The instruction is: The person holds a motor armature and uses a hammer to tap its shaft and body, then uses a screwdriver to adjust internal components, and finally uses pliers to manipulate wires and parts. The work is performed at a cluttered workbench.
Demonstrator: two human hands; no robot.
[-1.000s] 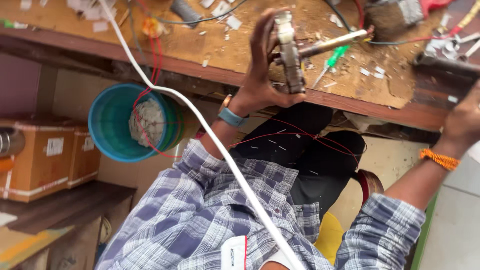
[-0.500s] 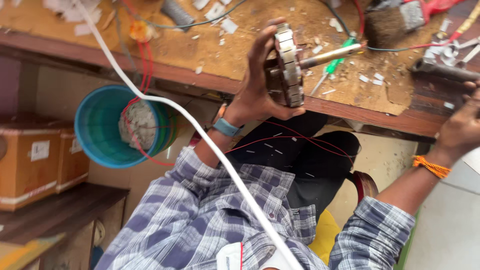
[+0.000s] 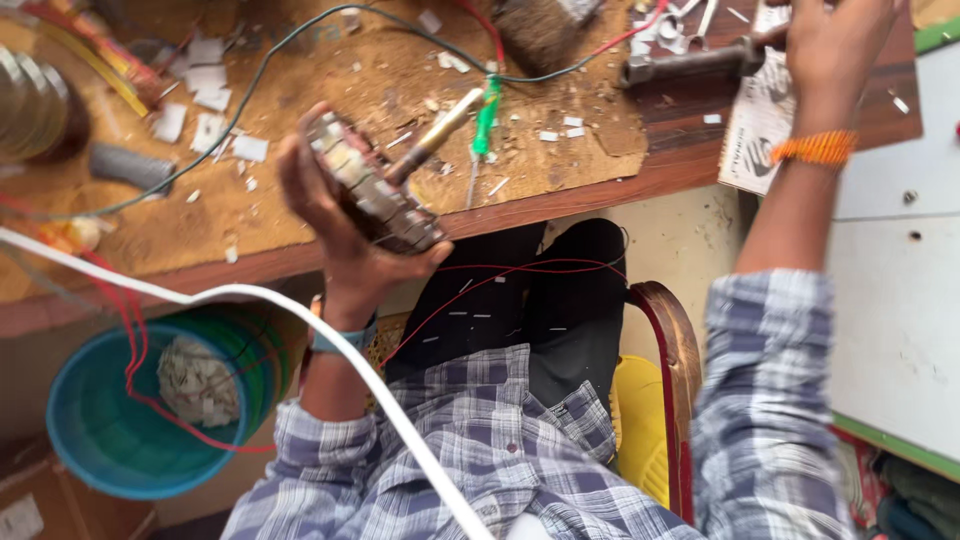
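My left hand (image 3: 335, 235) grips a motor armature (image 3: 375, 195), a stack of metal plates with a brass-coloured shaft (image 3: 440, 125) that points up and right over the wooden bench (image 3: 560, 190). It is held just above the bench's front edge. My right hand (image 3: 830, 40), with an orange band on the wrist, reaches to the far right of the bench, its fingers closed round the end of a dark metal tool (image 3: 690, 62). The tool lies beside a printed booklet (image 3: 755, 130).
A green-handled screwdriver (image 3: 487, 115), paper scraps, wires and a brush (image 3: 540, 25) litter the bench. A teal bucket (image 3: 110, 440) with a wad of waste stands lower left. A white cable (image 3: 300, 310) and a thin red wire (image 3: 500, 275) cross my lap. A white panel (image 3: 900, 300) is at right.
The view has shifted right and down the bench. My left hand has tilted the armature so its shaft points up right. My right hand has moved up onto the dark tool.
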